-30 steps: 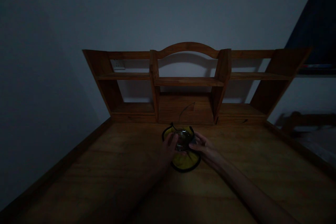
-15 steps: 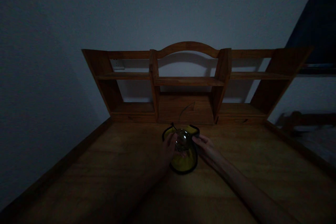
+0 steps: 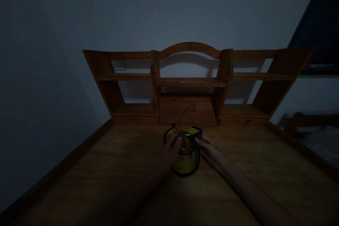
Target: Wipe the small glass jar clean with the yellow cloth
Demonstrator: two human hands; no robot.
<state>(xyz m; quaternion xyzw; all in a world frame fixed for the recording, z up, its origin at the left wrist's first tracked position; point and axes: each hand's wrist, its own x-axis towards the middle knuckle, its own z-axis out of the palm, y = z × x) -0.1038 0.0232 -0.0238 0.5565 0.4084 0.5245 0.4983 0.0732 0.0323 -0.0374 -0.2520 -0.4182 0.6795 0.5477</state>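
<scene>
A yellow cloth piece with black edging [image 3: 185, 169] lies on the wooden desk in the dim light, its outline rounded at the near end. Over its middle is a clear, shiny rounded vessel, glass or plastic [image 3: 186, 147]; I cannot tell which. My left hand [image 3: 171, 150] grips the vessel's left side, thumb and fingers closed around it. On the other side, my right hand [image 3: 208, 148] pinches the black-edged cloth near its upper right corner, close to the vessel. The fingertips beneath the vessel are partly hidden.
Behind the cloth a wooden shelf unit [image 3: 190, 82] stands on the desk [image 3: 119, 162] against a pale wall [image 3: 169, 10]. Raised wooden edges run along the desk's left and right sides. A dark window or panel [image 3: 317, 35] is at upper right.
The clear vessel has tilted in my left hand, and its bright round reflection has shrunk to a thin glint. My left fingers have shifted slightly right; my right hand is almost unmoved.
</scene>
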